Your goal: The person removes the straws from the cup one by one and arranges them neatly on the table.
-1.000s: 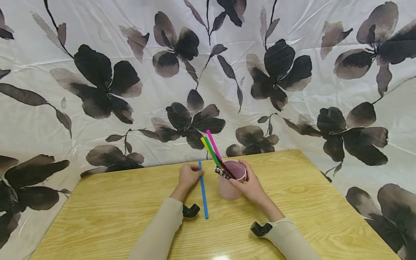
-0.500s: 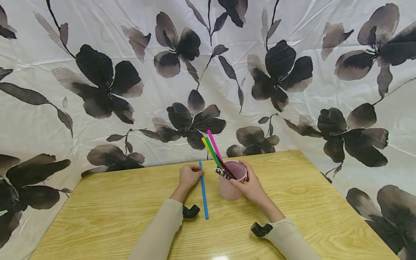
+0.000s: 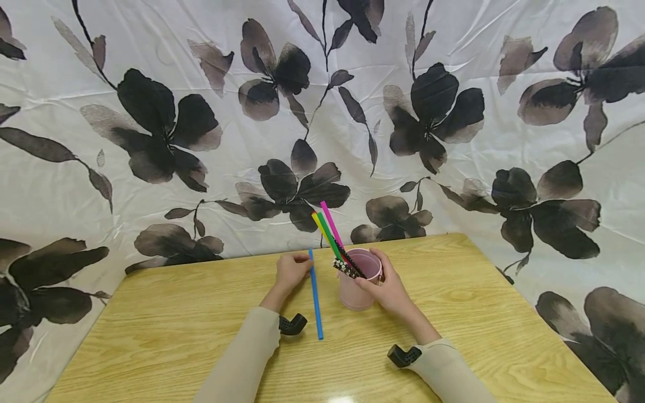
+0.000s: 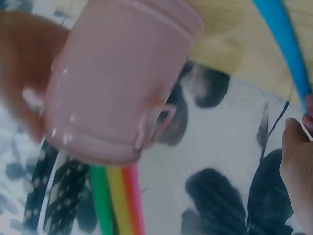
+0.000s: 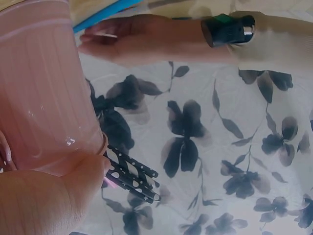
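Note:
A blue straw (image 3: 316,302) lies lengthwise on the table, left of a small pink bucket (image 3: 356,294). My left hand (image 3: 292,271) is at the straw's far end, fingertips right at its edge; in the left wrist view the thumb (image 4: 295,139) stands off from the straw. My right hand (image 3: 390,285) grips the bucket from the right, thumb at the near side of the rim and fingers round the far side. Several straws lean left out of the bucket: green (image 3: 330,238), yellow and pink (image 3: 332,224) ones, plus black ones with white dots (image 5: 134,176).
The wood-grain table (image 3: 191,319) ends just beyond the hands, where a white cloth with dark flowers (image 3: 211,140) hangs behind it. Each wrist carries a black camera, the left camera (image 3: 293,324) close beside the blue straw.
My left hand has shifted slightly left and away from me along the blue straw. The straw, the pink bucket and my right hand have stayed in place.

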{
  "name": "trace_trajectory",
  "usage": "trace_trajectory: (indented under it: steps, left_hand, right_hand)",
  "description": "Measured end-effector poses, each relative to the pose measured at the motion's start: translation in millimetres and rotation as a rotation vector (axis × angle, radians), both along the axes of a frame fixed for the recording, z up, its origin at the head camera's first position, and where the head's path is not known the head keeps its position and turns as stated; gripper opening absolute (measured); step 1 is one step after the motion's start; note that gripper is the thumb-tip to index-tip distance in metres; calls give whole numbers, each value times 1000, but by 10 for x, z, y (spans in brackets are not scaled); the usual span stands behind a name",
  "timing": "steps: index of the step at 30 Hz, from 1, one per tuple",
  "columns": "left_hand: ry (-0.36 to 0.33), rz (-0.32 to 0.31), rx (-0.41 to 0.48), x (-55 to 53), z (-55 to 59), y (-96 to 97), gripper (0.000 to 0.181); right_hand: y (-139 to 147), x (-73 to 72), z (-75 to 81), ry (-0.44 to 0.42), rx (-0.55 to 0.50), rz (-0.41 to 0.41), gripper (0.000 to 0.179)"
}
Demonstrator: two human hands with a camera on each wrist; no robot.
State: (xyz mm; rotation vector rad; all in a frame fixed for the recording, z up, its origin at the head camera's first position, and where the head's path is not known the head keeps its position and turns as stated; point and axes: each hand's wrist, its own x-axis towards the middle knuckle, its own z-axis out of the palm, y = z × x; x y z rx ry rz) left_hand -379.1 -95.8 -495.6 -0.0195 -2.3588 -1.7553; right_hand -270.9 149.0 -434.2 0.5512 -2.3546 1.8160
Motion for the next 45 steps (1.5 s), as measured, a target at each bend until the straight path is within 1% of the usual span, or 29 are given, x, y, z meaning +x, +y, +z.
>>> trace_trajectory:
  steps: [3, 5, 7, 9, 12, 15, 19, 22, 28, 29, 31, 34, 37, 41, 43, 45]
  left_hand:
    - [22, 7, 59, 24, 77, 11, 18]
    - [44, 3, 104, 42, 161, 29, 16]
    - [66, -29, 164, 67, 258, 56, 15]
    - [100, -75, 208, 95, 360, 84, 15]
    - [166, -144, 242, 158, 503, 138, 19]
    - [219, -195, 270, 248, 631, 192, 23]
    - [251, -245, 319, 386, 772, 261, 22]
    - [262, -269, 329, 478, 857, 295, 19]
    - [287, -288, 275, 690, 1048, 342, 17]
    - [289, -288, 265, 718, 1069, 347, 17]
    - [296, -295, 253, 741, 1083, 348, 17]
    - [309, -304, 259, 755, 1093, 351, 18]
    - [307, -317, 276, 708, 1049, 348, 18]
    - [305, -338, 257, 635, 972, 351, 21]
    - [314, -349, 242, 629, 962, 360, 23]
    - [317, -356, 240, 644, 980, 371, 22]
  right_hand:
    - [-6, 4, 0, -5, -3, -3, 73]
    - [-6, 4, -3, 2, -6, 2, 73]
    - [-4, 2, -5, 14, -4, 6, 73]
    - [1, -3, -10, 25, 1, 7, 73]
    - [8, -12, -15, 35, 10, 5, 73]
    - [11, -16, -19, 34, 11, 0, 74]
    - [14, -9, -14, 24, 5, -9, 73]
    - [18, -6, -13, 20, 5, -10, 73]
    - [15, -7, -2, 19, 12, -9, 74]
    - [15, -6, 2, 19, 13, -10, 73]
    - [12, -5, 6, 21, 15, -10, 73]
    - [6, -4, 15, 21, 11, -8, 73]
    - [3, -4, 18, 20, 10, -6, 72]
    - [1, -5, 14, 19, 14, -9, 72]
    - [-1, -10, 6, 19, 15, -14, 72]
    - [-2, -10, 6, 15, 18, -15, 72]
